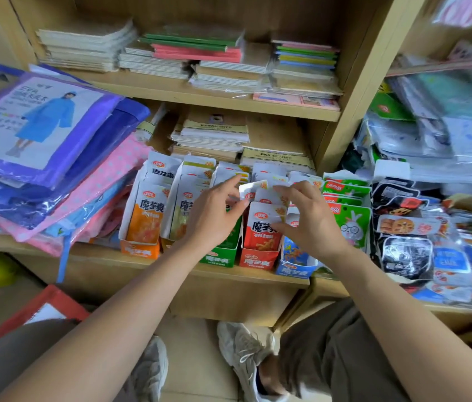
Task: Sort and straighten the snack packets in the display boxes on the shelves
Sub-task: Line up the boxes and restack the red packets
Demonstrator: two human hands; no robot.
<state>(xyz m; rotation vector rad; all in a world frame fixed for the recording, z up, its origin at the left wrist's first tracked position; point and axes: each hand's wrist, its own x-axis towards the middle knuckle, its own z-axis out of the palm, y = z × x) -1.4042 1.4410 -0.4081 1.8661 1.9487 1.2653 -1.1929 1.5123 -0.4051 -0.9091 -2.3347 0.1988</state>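
Note:
A row of display boxes stands on the low shelf: an orange box, a yellow one mostly hidden by my arm, a green box, a red box and a blue box. All hold upright white snack packets. My left hand is over the green box, with thumb and forefinger pinching the left end of a small white packet. My right hand is over the red and blue boxes, fingers curled on the tops of the red-box packets and touching that small packet's right end.
Folded raincoat packs pile up at the left, overlapping the shelf. Notebook stacks lie behind the boxes and on the shelf above. Green rabbit packets and loose dark snack packs crowd the right. A red tray lies on the floor.

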